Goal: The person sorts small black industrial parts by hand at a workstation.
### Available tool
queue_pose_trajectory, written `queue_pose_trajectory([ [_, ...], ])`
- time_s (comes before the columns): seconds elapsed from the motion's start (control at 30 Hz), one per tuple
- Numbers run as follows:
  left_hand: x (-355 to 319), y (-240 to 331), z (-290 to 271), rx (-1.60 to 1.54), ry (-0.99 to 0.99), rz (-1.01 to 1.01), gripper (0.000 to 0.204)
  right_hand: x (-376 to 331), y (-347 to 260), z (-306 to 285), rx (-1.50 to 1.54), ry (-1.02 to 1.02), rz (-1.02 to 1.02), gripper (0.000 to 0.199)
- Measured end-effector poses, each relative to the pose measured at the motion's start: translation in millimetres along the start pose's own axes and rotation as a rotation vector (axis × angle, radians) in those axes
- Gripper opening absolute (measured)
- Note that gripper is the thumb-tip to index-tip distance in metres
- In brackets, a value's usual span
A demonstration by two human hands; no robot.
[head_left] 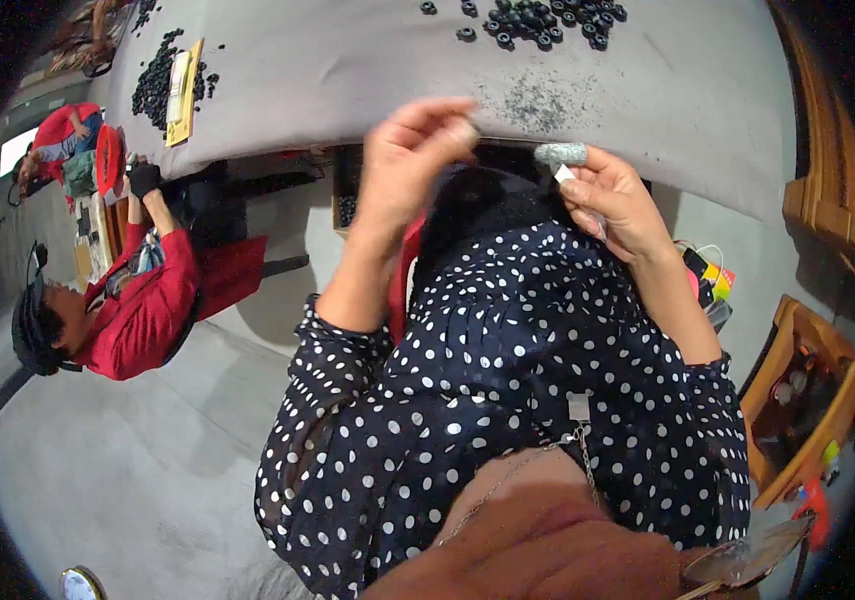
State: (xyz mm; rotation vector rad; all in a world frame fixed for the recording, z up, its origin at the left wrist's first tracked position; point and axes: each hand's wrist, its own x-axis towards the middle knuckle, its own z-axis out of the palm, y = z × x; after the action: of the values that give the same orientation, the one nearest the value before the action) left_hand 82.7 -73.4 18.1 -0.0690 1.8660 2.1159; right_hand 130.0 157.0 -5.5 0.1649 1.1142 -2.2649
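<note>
My left hand is raised at the table's near edge, its fingers bent and drawn together toward the thumb. Motion blurs the fingertips, and anything between them is too small to make out. To its right, my right hand pinches a small white piece between thumb and fingers. A grey-green wrap covers its index fingertip. Beyond the hands, fine black crumbs lie scattered on the grey cloth-covered table. Farther back is a heap of round black parts, with a few lying apart.
At the table's left sit a pile of small black pieces and a yellow-and-white strip. A co-worker in red sits at my left; another person is beyond. A wooden stool stands at right, near wooden furniture.
</note>
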Motion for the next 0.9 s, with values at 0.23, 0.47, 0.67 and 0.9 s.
queue_pose_trajectory([
  [0.23, 57.6, 13.7, -90.8, 0.946, 0.343, 0.404, 0.016, 3.2, 5.7, 2.2, 0.005, 0.029, 0.007, 0.034],
  [0.47, 82.3, 8.4, -38.6, 1.201, 0.286, 0.874, 0.017, 6.9, 3.7, 0.9, 0.003, 0.065, 0.031, 0.035],
  [0.67, 106.5, 14.6, -2.5, 1.198, 0.114, 0.648, 0.017, 5.9, 5.9, -0.1, -0.012, 0.072, 0.032, 0.034],
  [0.9, 95.2, 5.6, -3.5, 0.984, 0.086, 0.679, 0.023, 4.9, 1.9, 2.2, -0.048, 0.072, 0.009, 0.033],
])
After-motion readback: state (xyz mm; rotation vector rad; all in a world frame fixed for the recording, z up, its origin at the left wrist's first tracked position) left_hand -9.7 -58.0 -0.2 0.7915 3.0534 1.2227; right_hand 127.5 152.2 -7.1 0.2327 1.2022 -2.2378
